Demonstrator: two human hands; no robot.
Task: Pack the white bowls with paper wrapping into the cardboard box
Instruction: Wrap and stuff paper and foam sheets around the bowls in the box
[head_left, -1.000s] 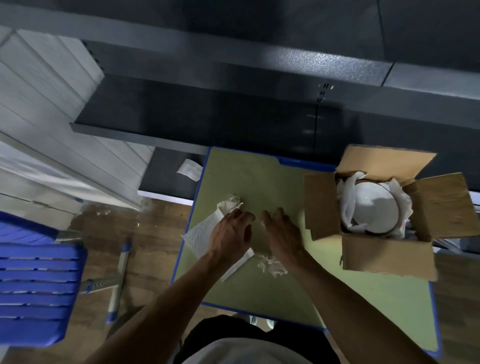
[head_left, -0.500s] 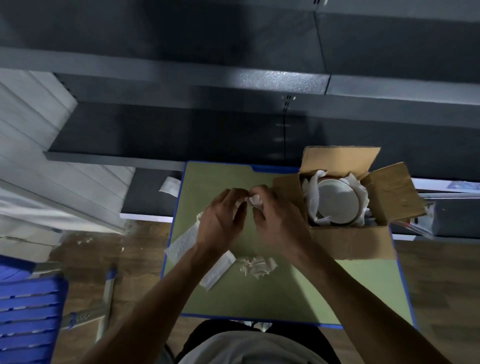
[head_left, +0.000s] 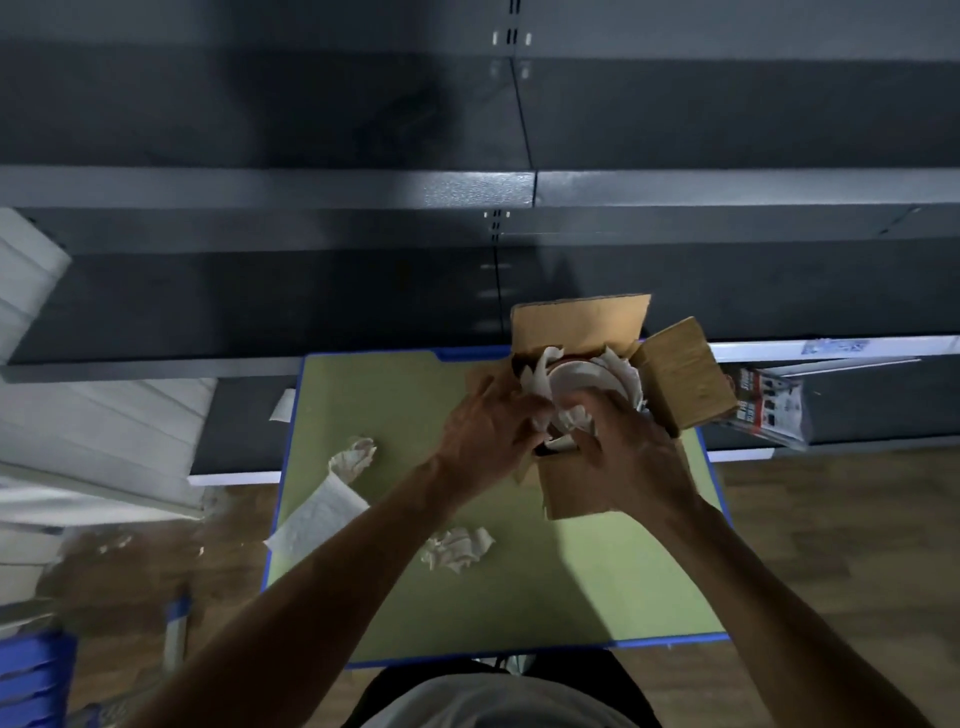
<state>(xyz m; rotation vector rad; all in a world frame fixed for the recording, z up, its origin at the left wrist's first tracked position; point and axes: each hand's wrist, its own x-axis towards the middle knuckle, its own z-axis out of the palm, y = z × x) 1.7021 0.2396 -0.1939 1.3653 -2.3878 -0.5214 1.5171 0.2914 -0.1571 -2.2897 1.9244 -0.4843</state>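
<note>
An open cardboard box (head_left: 582, 493) stands at the far right of the green table (head_left: 545, 587). Inside it lies a white bowl (head_left: 584, 379) with white paper wrapping (head_left: 537, 382) around its rim. My left hand (head_left: 488, 431) and my right hand (head_left: 628, 452) are together at the box's near opening. Between them they hold a crumpled wad of white paper (head_left: 574, 418) just over the bowl's near edge. Motion blur hides the exact lie of the fingers.
A crumpled paper ball (head_left: 457, 548) lies mid-table. A flat paper sheet with a twisted end (head_left: 324, 504) lies at the left edge. Dark metal shelving (head_left: 363, 291) stands behind the table. A printed package (head_left: 769, 410) sits right of the box. A blue crate (head_left: 31, 680) is at lower left.
Both hands picked up a paper wad from the middle of the table and carried it right, into the box opening. The camera view has tilted upward.
</note>
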